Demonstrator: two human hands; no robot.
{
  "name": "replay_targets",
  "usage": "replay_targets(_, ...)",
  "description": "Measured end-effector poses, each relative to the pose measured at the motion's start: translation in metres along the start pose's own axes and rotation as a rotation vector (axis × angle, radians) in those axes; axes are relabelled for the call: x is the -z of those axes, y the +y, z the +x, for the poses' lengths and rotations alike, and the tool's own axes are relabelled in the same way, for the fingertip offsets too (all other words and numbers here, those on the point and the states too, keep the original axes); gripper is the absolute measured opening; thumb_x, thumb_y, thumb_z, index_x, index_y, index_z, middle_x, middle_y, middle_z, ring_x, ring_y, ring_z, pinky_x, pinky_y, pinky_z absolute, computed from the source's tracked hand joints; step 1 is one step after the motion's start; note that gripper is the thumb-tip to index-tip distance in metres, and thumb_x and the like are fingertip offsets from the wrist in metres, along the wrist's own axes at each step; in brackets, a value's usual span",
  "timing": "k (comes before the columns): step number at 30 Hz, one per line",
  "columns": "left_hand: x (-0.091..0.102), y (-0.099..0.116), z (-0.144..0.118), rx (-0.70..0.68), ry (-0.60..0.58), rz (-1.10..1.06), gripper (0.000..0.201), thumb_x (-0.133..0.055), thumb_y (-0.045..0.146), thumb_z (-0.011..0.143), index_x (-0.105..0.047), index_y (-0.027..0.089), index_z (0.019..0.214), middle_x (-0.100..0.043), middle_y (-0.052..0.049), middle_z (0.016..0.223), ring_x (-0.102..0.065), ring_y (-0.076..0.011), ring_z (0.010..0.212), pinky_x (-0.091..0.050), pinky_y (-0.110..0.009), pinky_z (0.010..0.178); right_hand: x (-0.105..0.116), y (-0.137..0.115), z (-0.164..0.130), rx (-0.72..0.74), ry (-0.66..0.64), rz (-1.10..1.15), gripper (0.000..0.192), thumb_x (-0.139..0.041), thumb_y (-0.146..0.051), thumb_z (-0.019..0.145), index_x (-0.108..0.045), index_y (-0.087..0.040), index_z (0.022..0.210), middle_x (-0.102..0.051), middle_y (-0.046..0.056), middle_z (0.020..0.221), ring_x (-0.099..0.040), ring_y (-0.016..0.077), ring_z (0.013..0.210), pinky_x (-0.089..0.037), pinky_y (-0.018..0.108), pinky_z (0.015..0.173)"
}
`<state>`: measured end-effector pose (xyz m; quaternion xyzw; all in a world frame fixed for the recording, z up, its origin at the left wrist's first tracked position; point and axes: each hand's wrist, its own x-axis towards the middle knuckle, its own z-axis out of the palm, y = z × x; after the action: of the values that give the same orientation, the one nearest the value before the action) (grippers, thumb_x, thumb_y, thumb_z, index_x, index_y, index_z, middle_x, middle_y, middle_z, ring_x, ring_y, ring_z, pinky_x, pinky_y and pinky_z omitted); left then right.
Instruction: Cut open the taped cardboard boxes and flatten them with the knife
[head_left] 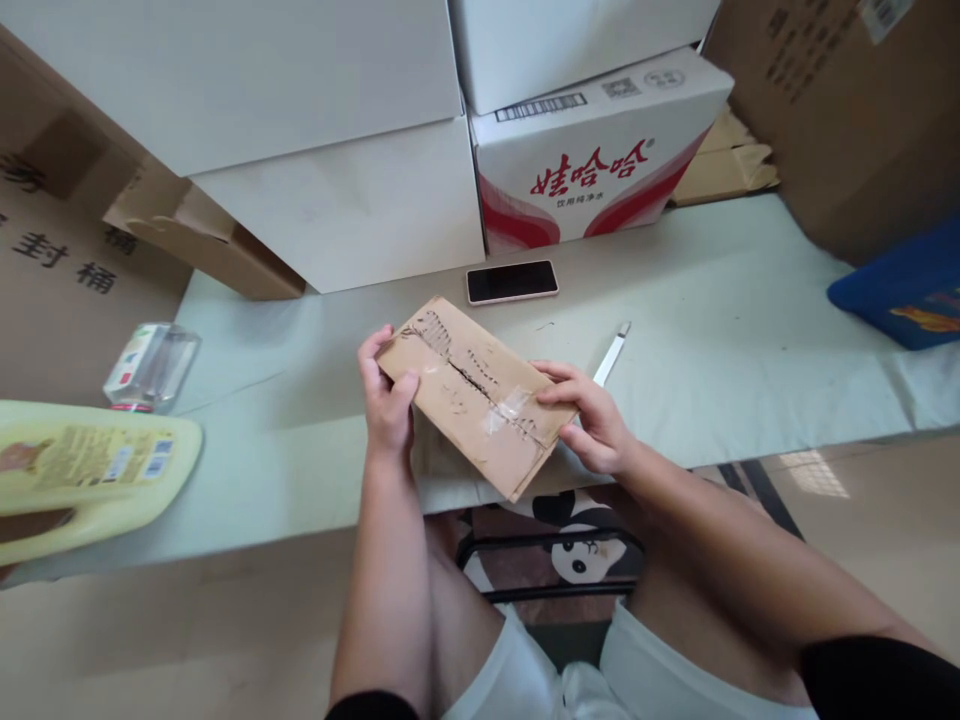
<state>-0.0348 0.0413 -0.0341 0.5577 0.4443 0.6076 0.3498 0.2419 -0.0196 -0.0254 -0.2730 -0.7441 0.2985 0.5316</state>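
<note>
Between my two hands is a small brown cardboard box [472, 400], tilted above the front part of the table. Its upper face has a seam down the middle, dark pen marks and a strip of clear tape near the right end. My left hand [388, 395] grips the far left end, thumb on top. At the opposite end, my right hand [589, 415] is closed on the near right corner, fingers on top. Just beyond my right hand lies a white utility knife [612, 353], partly hidden by that hand. A phone [513, 282] with a dark screen lies behind the box.
White cartons [345, 210] and a red-and-white water carton [585, 165] line the back of the pale green tabletop [720, 300]. To the left are a clear bottle [154, 365] and a yellow jug [105, 470]. A blue container [907, 285] stands right. Below hangs a panda-print item [581, 555].
</note>
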Motion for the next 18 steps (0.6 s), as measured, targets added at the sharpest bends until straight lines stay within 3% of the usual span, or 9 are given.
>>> replay_targets(7,-0.017,0.015,-0.001,0.088,0.110,-0.042,0.046,-0.063,0.027,0.067,-0.048,0.026,0.110,-0.056,-0.005,0.113,-0.059,-0.0200,0.099,-0.050,-0.034,0.090,-0.003,-0.006,0.000,-0.079,0.010,0.026,0.028,-0.051,-0.042,0.097,-0.057,-0.029,0.121,-0.059,0.011,0.136,-0.059,0.0277,0.126,-0.052,0.047,0.101)
replay_targets(10,-0.025,0.021,-0.004,0.063,0.196,0.046,0.037,-0.055,0.031,0.071,-0.048,0.024,0.107,-0.056,-0.006,0.105,-0.057,-0.0187,0.089,-0.049,-0.033,0.081,0.006,-0.011,0.002,-0.156,0.089,-0.170,0.029,-0.046,-0.041,0.097,-0.058,-0.025,0.118,-0.066,0.010,0.112,-0.064,0.0254,0.104,-0.054,0.043,0.088)
replay_targets(12,-0.027,0.023,-0.004,0.020,0.239,0.098,0.034,-0.051,0.034,0.074,-0.048,0.022,0.106,-0.056,-0.007,0.104,-0.056,-0.0185,0.088,-0.048,-0.032,0.080,0.017,-0.010,0.004,-0.326,0.160,-0.374,0.026,-0.047,-0.038,0.094,-0.061,-0.022,0.110,-0.065,0.006,0.091,-0.062,0.0223,0.083,-0.053,0.039,0.077)
replay_targets(14,-0.026,0.024,-0.004,-0.007,0.257,0.131,0.034,-0.050,0.034,0.074,-0.049,0.021,0.105,-0.057,-0.007,0.102,-0.055,-0.0182,0.087,-0.047,-0.032,0.079,0.028,-0.007,0.006,-0.564,0.140,-0.585,0.027,-0.050,-0.036,0.090,-0.063,-0.021,0.108,-0.063,0.005,0.082,-0.060,0.0215,0.074,-0.050,0.038,0.070)
replay_targets(18,-0.024,0.022,-0.003,0.020,0.297,0.157,0.036,-0.052,0.037,0.075,-0.050,0.021,0.108,-0.059,-0.007,0.106,-0.057,-0.0184,0.090,-0.047,-0.032,0.081,0.043,-0.002,0.008,-0.931,-0.148,-0.908,0.045,-0.049,-0.044,0.091,-0.061,-0.021,0.127,-0.069,0.015,0.105,-0.066,0.0297,0.082,-0.047,0.041,0.065)
